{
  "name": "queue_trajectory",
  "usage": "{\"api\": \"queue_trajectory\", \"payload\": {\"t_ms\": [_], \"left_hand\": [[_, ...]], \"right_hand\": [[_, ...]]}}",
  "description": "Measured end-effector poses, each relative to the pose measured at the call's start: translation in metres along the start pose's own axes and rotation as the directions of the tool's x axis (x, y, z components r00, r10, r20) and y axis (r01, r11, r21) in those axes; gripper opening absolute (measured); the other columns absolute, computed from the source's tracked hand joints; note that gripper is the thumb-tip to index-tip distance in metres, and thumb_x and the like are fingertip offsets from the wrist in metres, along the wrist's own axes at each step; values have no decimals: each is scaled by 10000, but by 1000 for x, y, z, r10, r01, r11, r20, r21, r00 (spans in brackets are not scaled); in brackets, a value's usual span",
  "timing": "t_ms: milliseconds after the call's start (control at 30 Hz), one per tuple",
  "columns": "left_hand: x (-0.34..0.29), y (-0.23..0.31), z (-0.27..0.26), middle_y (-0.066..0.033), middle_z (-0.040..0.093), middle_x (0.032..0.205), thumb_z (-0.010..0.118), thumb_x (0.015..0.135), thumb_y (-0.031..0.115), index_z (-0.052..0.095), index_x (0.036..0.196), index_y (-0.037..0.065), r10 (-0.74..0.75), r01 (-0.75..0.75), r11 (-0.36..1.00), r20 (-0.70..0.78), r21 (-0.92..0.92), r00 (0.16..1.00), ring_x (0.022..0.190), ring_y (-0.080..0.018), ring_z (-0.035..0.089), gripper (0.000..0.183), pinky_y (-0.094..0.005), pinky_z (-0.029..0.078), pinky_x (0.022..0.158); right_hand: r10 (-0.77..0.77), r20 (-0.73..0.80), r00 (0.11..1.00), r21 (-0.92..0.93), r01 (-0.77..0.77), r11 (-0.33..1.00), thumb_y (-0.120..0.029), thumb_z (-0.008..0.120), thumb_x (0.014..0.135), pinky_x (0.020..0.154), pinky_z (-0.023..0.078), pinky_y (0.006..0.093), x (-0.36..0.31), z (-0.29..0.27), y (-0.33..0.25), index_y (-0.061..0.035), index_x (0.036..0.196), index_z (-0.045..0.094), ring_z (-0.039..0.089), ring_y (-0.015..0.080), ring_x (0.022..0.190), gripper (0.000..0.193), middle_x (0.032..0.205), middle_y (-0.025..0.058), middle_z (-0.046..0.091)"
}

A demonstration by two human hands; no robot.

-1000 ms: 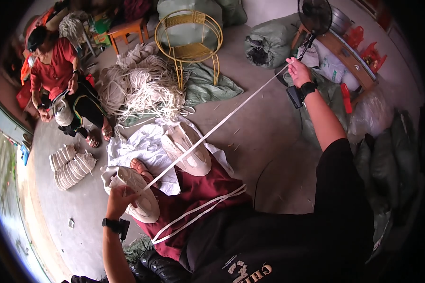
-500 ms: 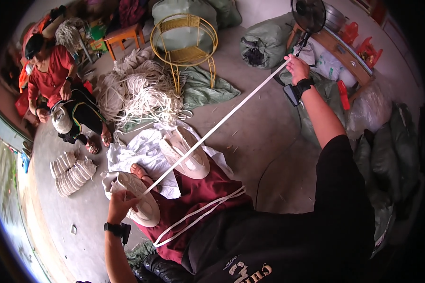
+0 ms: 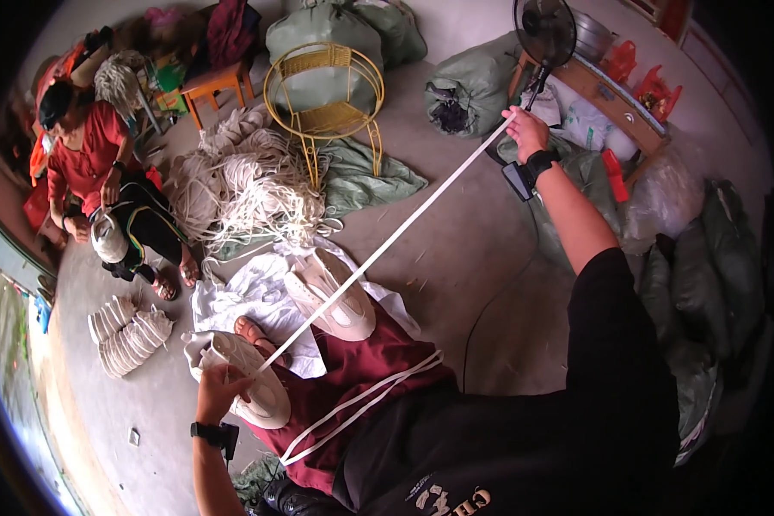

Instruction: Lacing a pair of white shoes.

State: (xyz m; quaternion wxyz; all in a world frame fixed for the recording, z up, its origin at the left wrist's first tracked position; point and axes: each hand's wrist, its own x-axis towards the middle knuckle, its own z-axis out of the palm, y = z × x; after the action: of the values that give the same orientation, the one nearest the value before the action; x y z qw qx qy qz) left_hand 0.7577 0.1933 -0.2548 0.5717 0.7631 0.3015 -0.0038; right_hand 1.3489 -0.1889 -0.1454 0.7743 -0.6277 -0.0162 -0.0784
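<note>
A flat white shoelace [image 3: 389, 243] runs taut across my lap from the left shoe up to my right hand [image 3: 527, 133]. The fingers of that hand are closed on the lace at arm's length, near a fan. My left hand [image 3: 224, 389] is closed at the left off-white shoe [image 3: 258, 391], fingers pinched by the spot where the lace leaves it. Its fingertips are partly hidden against the shoe. Another off-white shoe [image 3: 340, 301] rests on my right knee, behind the lace. Two more white laces [image 3: 361, 408] lie across my dark red trousers [image 3: 340, 378].
A heap of white laces [image 3: 249, 185] lies ahead, beside a yellow round-framed chair [image 3: 325, 90]. At far left a seated person [image 3: 90, 163] handles a white shoe. Bundled laces [image 3: 129, 335] lie on the floor. A black fan [image 3: 544, 34] and green sacks [image 3: 477, 82] stand at far right.
The whole view has shifted slightly, with near things lower in it. The lace stays taut between the shoe and my right hand, and both hands keep nearly the same places.
</note>
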Motion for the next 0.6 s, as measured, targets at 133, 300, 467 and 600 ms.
{"api": "queue_trajectory", "payload": {"t_ms": [133,300,467,600], "left_hand": [[-1,-2,-1,-82,644,659,705,753,10,623,797,-59,11,-11,1000,-1,-18,1000,534,-137,617,116,-259,486,496],[-4,-7,-3,-83,645,659,707,746,8,625,795,-60,5,-5,1000,-12,-12,1000,534,-138,616,117,-263,492,502],[-6,-10,-7,-80,646,665,705,750,5,631,802,-60,33,-33,999,5,-23,999,544,-135,616,112,-266,492,503],[-7,-10,-9,-75,644,672,705,755,2,640,810,-62,43,-42,998,13,-54,999,551,-136,617,106,-267,489,501]], "right_hand": [[-48,21,999,-33,49,998,-151,575,920,577,456,207,0,-2,-2,-30,1028,670,521,66,627,188,926,77,718],[-54,39,998,-41,55,998,-154,575,925,573,449,207,-2,-1,-3,-27,1042,662,516,64,624,194,934,82,718],[-52,52,997,-35,53,998,-180,567,930,585,452,209,-5,-2,-9,-36,1023,662,545,70,643,196,935,83,718],[-48,78,996,-37,51,998,-219,550,934,616,458,222,-10,-2,-16,-56,1018,663,574,80,668,215,926,71,720]]}}
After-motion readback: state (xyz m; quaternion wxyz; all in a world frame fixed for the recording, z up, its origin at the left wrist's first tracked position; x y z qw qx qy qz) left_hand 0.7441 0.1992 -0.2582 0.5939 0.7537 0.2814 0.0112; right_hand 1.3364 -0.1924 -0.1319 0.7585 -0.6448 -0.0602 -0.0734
